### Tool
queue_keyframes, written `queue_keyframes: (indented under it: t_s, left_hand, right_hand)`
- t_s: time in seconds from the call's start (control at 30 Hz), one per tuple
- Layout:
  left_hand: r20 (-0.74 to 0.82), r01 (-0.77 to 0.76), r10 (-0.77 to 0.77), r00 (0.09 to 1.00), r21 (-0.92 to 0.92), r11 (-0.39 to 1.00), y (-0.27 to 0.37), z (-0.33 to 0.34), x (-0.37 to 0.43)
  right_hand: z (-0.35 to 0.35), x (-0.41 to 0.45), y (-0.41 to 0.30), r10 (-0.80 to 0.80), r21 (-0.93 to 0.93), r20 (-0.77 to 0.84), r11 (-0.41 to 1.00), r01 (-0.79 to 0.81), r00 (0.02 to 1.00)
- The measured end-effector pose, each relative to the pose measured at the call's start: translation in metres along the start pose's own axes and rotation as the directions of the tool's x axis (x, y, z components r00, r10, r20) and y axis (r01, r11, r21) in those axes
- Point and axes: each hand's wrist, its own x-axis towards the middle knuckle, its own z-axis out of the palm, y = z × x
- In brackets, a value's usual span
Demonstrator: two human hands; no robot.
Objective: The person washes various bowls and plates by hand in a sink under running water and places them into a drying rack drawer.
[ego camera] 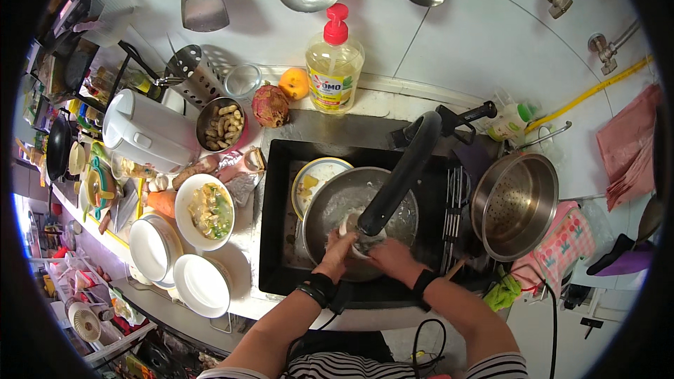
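Observation:
Both hands are over a round metal basin (329, 208) in the black sink (279, 221), beneath the black faucet (392, 187). My left hand (337, 253) grips the left side of a small white bowl (363, 246) under the faucet head. My right hand (392, 259) is at the bowl's right side, its fingers blurred and partly hidden. Water stands in the basin. A rimmed plate (326, 167) with yellowish food scraps lies in the sink, partly behind the basin.
A bowl of soup (182, 210) and white bowls (202, 284) stand on the left counter. Behind the sink are a dish soap pump bottle (334, 63), a dragon fruit (270, 106) and a bowl of peanuts (243, 131). A steamer pot (513, 208) stands at the right.

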Motion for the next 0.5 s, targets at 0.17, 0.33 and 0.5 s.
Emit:
queue_keyframes:
  t_s: [0.17,0.33,0.5]
  left_hand:
    - [0.010,0.096,-0.097,0.995,0.075,0.993,-0.010,-0.026,0.007]
    - [0.050,-0.014,0.009,0.999,0.119,0.993,0.001,-0.020,0.003]
    - [0.002,0.163,-0.163,0.987,0.025,0.986,-0.009,0.004,0.009]
  right_hand:
    - [0.002,0.006,-0.033,0.184,0.212,0.128,0.955,-0.208,0.975]
    - [-0.030,0.003,0.005,-0.021,-0.287,0.254,0.953,0.096,0.967]
    - [0.002,0.013,-0.027,0.376,0.193,0.104,0.901,-0.389,0.921]
